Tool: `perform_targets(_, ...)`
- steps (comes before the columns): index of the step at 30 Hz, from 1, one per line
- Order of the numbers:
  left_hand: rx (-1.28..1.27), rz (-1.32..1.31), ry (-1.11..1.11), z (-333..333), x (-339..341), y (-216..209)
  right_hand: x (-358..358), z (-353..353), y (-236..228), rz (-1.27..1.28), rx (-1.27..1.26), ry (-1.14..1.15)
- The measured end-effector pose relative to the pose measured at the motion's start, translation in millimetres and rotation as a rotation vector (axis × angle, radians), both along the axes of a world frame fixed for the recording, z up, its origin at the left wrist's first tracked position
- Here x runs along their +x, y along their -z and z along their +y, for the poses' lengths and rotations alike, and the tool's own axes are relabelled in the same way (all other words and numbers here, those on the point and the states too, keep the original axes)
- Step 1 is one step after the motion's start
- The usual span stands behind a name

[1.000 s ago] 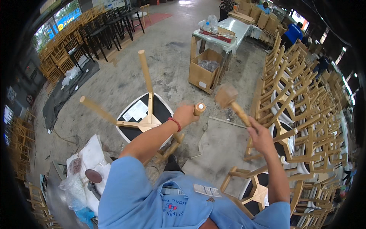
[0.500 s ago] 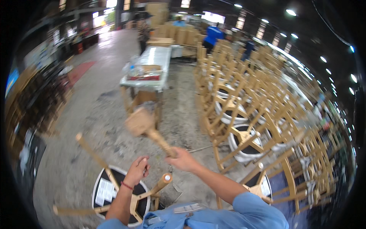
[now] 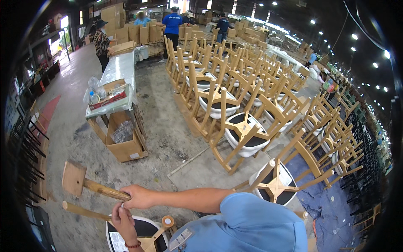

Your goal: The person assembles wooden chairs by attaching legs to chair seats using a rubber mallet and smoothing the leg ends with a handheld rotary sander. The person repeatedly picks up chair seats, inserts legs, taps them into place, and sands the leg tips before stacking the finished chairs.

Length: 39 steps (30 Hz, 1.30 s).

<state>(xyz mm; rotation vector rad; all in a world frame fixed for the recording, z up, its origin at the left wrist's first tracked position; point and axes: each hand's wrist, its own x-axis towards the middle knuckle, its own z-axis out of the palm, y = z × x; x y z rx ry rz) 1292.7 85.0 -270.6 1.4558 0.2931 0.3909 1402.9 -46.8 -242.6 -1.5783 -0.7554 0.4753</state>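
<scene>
My right hand is wrapped round the handle of a wooden mallet, whose block head points out to the left. Just under the handle's end is my left hand, a red bead bracelet at its wrist. Its fingers are pinched together, and a small whitish bit shows at their tips, too small to name. Below my hands an upturned chair with a black underside and white seat rim stands with its wooden legs up. One of its legs carries a white round cap on the end.
Rows of upturned wooden chairs fill the right side. Ahead on the left stands a long covered table with an open box on it and a cardboard carton beneath. Several people work near stacked cartons at the back.
My view has turned to the right. The mallet and my right hand have swung to the left and lower, and my left hand has come close under the handle's end.
</scene>
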Motion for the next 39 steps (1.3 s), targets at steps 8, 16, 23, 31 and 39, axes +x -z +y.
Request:
perform_targets(8, 0.14, -0.056, -0.063, 20.8, -1.6, -10.1, 11.4, 21.5, -34.2, 0.747, 0.064, -0.235)
perform_targets(16, 0.191, 0.03, 0.071, 53.5, -15.1, -3.5, 2.9, 51.3, -22.5, 0.769, -0.168, -0.205)
perform_targets(23, 0.46, -0.006, -0.694, 180.0, -26.5, -15.7, 2.8, 80.4, -27.1, 0.444, -0.062, -0.125)
perform_targets(31, 0.029, -0.01, -0.501, 286.7, 12.9, -10.9, 16.6, 103.4, -52.7, 0.13, 0.076, -0.242)
perform_targets(39, -0.088, -0.048, -0.367, 289.4, 10.7, -1.7, 22.7, 122.6, -30.8, 0.076, -0.177, -0.254)
